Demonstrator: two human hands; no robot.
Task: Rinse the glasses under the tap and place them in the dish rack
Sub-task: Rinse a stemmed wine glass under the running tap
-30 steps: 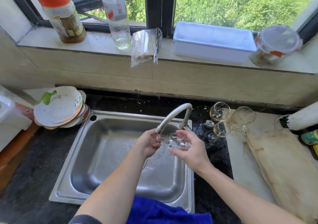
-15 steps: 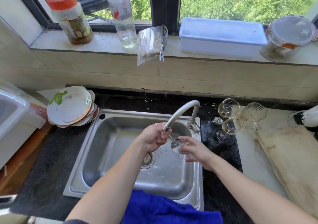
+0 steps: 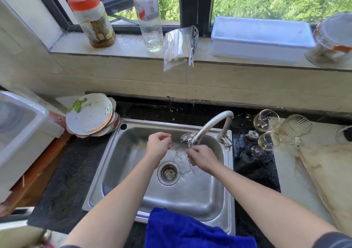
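Observation:
A clear stemmed glass point(image 3: 178, 145) lies sideways between my hands under the tap spout point(image 3: 213, 125), over the steel sink point(image 3: 133, 171). Its round foot shows beside the spout's mouth. Water runs over it and splashes toward the drain. My left hand point(image 3: 159, 146) pinches one end of the glass with curled fingers. My right hand point(image 3: 202, 157) grips the other end, just below the spout. Three more glasses point(image 3: 269, 141) stand on the wet counter right of the tap, two round stemmed ones and a ribbed one point(image 3: 295, 126).
Stacked dirty plates point(image 3: 89, 114) sit left of the sink. A white plastic tub point(image 3: 22, 133) stands at the far left. A blue cloth point(image 3: 186, 228) hangs over the sink's front edge. A jar, a bottle and a white box line the windowsill. A wooden board point(image 3: 327, 173) lies at the right.
Both hands have turned the glass and lowered it a little under the spout; its foot now points up beside the spout. The camera has tilted, showing more of the sink.

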